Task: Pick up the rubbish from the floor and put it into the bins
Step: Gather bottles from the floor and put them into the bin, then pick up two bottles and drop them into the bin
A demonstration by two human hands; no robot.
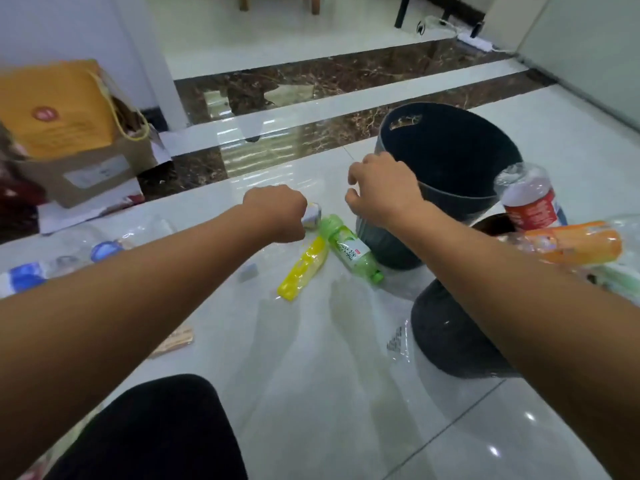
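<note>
Glossy white tiles [311, 358] bear scattered bottles [349, 251]; left grip [277, 213] holds a pale item [312, 214], right grip [381, 192] hangs slack.

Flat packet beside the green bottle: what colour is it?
Yellow; flat packet shows best in head view.

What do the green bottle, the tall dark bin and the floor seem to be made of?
Green bottle: likely thin translucent plastic; light passes through. Tall dark bin: apparently matte moulded plastic, with a handle cut-out. Floor: glossy white tile, likely ceramic; reflections and a joint line show.
</note>
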